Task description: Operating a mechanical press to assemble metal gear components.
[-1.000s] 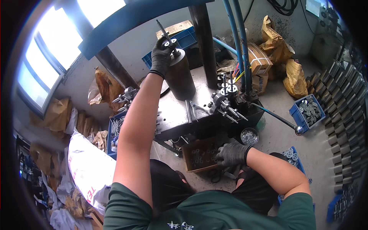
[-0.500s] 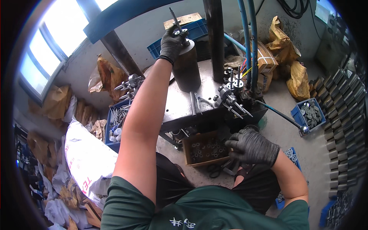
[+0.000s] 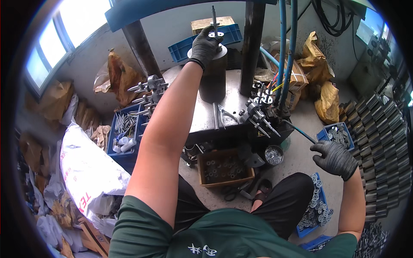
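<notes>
In a dark glove, my left hand [image 3: 205, 48] reaches up to the top of a thick steel cylinder [image 3: 213, 81] standing on the press table. Its fingers are closed around a metal shaft [image 3: 214, 16] that stands upright there with a pale disc [image 3: 216, 34] around it. My right hand [image 3: 335, 158], gloved too, is out to the right, closed over the end of a blue lever [image 3: 301, 132]. The lever's ball end is hidden under the glove. Pliers [image 3: 227, 116] and a short metal bar [image 3: 216, 115] lie on the metal table [image 3: 195, 120] in front of the cylinder.
Shafts with discs lie in clusters at the table's left edge [image 3: 155, 92] and right edge [image 3: 258, 114]. Below stand a wooden box [image 3: 226, 184] of small rings and a round tin [image 3: 274, 155]. Blue bins [image 3: 309, 230] of metal parts and stacked metal pieces [image 3: 376, 150] are at right.
My right hand has moved right, from above the wooden box to the lever's end, and closed on it. My left hand stays at the shaft, which now stands more upright. The view has shifted.
</notes>
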`<state>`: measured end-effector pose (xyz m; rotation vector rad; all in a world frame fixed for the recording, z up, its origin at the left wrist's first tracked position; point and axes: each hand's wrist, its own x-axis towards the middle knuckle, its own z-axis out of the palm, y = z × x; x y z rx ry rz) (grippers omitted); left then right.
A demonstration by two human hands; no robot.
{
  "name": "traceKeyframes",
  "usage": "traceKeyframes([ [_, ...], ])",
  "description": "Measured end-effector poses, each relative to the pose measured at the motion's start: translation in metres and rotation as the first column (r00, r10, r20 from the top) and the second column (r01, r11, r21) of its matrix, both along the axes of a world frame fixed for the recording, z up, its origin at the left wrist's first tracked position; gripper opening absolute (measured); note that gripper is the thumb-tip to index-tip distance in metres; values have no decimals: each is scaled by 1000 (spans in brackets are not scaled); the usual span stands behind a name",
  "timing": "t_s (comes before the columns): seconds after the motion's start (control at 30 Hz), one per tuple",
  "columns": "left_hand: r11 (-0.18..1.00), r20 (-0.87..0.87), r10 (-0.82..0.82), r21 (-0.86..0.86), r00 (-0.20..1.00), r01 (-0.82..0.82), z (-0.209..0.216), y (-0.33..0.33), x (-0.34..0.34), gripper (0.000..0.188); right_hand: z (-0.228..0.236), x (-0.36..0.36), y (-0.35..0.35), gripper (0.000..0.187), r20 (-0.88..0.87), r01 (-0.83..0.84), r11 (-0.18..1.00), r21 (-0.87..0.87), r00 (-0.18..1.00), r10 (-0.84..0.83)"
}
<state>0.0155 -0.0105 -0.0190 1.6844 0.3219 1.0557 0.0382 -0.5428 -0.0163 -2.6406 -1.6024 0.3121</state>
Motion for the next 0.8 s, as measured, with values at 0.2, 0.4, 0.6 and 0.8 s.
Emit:
traceKeyframes([
  [0.2,995,1,12,97,1000,-12,-10,10,4,56,-43,-23,-21,23,-33,40,999,6,999,-40],
  [0.4,992,92,33,118,995,-43,-11,16,9,51,-59,-30,-31,20,-66,85,996,25,994,-84],
  [0.6,997,-54,18,72,998,-14,-7,12,1,60,-55,-28,-27,19,-85,95,993,71,992,-89],
  [0.8,988,-76,77,136,994,-66,-7,11,1,60,-42,-23,-21,22,-120,109,993,35,987,-104],
])
